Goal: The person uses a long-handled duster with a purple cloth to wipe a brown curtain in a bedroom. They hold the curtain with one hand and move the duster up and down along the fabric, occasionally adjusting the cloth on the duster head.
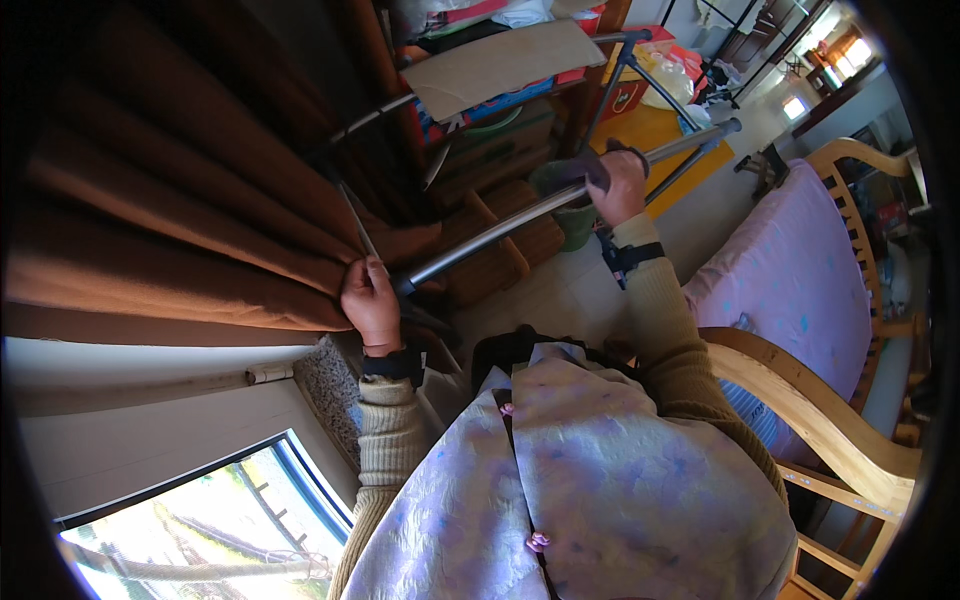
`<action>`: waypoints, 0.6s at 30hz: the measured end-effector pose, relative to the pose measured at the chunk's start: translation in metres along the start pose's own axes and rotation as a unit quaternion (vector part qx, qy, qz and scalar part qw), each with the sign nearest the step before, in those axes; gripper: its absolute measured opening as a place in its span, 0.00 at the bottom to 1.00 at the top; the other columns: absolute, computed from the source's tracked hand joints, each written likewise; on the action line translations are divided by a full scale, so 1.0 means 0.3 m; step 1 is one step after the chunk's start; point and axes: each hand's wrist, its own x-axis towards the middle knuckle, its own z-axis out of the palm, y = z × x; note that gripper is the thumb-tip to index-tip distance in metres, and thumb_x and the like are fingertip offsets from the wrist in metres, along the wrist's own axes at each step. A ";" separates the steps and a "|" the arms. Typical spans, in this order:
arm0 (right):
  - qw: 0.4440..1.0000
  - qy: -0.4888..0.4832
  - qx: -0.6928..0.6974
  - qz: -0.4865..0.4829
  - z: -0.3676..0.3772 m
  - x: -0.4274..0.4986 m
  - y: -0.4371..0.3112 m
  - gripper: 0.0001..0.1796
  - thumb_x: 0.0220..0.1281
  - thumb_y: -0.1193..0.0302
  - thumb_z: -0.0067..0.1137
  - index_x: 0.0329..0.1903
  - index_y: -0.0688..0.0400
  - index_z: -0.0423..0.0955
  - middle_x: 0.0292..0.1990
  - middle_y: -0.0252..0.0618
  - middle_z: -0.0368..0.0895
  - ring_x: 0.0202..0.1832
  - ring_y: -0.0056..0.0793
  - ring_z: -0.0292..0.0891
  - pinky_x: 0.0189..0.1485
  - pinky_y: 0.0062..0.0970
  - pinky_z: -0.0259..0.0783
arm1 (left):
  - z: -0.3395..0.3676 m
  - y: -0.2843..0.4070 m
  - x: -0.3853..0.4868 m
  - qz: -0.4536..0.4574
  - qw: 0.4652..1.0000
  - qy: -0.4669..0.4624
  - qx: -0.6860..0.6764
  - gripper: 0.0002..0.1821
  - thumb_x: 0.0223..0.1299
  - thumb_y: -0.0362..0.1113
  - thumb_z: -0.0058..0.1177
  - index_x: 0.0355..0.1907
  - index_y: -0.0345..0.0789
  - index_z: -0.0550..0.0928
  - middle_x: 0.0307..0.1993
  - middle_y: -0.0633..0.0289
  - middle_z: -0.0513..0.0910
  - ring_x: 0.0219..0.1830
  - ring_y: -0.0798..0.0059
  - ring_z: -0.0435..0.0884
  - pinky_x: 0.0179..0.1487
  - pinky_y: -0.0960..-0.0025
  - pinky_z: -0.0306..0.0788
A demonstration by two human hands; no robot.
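My left hand (371, 300) is closed on a thin metal rod (357, 219) of the rack, beside the edge of a brown curtain (217, 240). Just right of it ends a thick metal tube (502, 234), which slants up to a grey plastic joint. Near that tube's upper part is my right hand (621, 184), holding a dark purple cloth (574, 171) against the tube. The cloth is slightly blurred, and my right fingers are partly hidden by it. A flat piece of cardboard (502, 67) lies across the rack's far bar.
Below the tube are a wooden stool (517, 232) and a green bucket (576, 225). A wooden bed frame (810, 397) with a pink sheet (787, 270) stands at the right. A window (210, 525) is at the lower left. Bags and boxes lie beyond the rack, by a yellow board (656, 139).
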 end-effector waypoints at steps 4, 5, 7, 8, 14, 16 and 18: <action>0.998 0.038 -0.035 0.040 -0.006 0.006 0.022 0.13 0.44 0.68 0.69 0.33 0.58 0.79 0.35 0.47 0.81 0.45 0.51 0.75 0.55 0.45 0.67 | 0.003 0.007 0.003 0.015 1.000 0.014 0.012 0.13 0.69 0.37 0.51 0.30 0.30 0.79 0.19 0.57 0.76 0.20 0.72 0.73 0.29 0.68 0.69; 0.997 0.041 -0.037 0.047 -0.005 0.010 0.006 0.13 0.44 0.68 0.68 0.33 0.58 0.79 0.35 0.47 0.81 0.45 0.51 0.75 0.55 0.45 0.67 | 0.001 0.010 0.002 0.009 1.000 0.012 0.017 0.13 0.69 0.37 0.51 0.30 0.30 0.79 0.19 0.57 0.77 0.21 0.73 0.73 0.29 0.69 0.69; 0.996 0.019 -0.021 0.082 -0.009 0.018 -0.040 0.13 0.44 0.68 0.69 0.33 0.58 0.78 0.35 0.47 0.81 0.45 0.51 0.74 0.55 0.45 0.67 | -0.001 0.017 -0.001 0.003 1.000 0.014 0.021 0.13 0.69 0.37 0.51 0.31 0.29 0.79 0.19 0.58 0.77 0.21 0.73 0.73 0.29 0.69 0.69; 0.995 0.008 -0.014 0.103 -0.009 0.022 -0.072 0.12 0.44 0.68 0.69 0.33 0.58 0.78 0.35 0.47 0.81 0.45 0.51 0.74 0.54 0.45 0.67 | -0.001 0.020 0.000 0.004 1.000 0.016 0.019 0.13 0.69 0.37 0.51 0.31 0.29 0.79 0.20 0.58 0.77 0.21 0.73 0.73 0.29 0.69 0.69; 0.998 -0.020 0.056 0.004 0.032 0.012 -0.334 0.14 0.47 0.64 0.69 0.34 0.56 0.77 0.32 0.42 0.80 0.41 0.47 0.75 0.51 0.42 0.67 | -0.005 0.026 0.000 0.004 1.000 0.010 0.020 0.12 0.69 0.36 0.51 0.32 0.29 0.80 0.21 0.57 0.78 0.22 0.73 0.74 0.30 0.69 0.70; 0.997 -0.034 0.070 -0.029 0.038 0.013 -0.360 0.15 0.47 0.63 0.69 0.35 0.56 0.77 0.32 0.41 0.80 0.40 0.46 0.75 0.51 0.42 0.67 | -0.005 0.029 0.002 0.014 1.000 0.010 0.025 0.12 0.69 0.36 0.50 0.32 0.29 0.80 0.21 0.58 0.78 0.22 0.74 0.74 0.31 0.70 0.70; 0.996 -0.040 0.070 -0.043 0.033 0.020 -0.336 0.14 0.47 0.63 0.69 0.33 0.56 0.77 0.32 0.41 0.80 0.40 0.45 0.75 0.51 0.42 0.67 | -0.004 0.033 0.002 0.025 0.999 0.012 0.029 0.12 0.69 0.35 0.50 0.32 0.28 0.80 0.21 0.59 0.77 0.23 0.75 0.74 0.31 0.70 0.70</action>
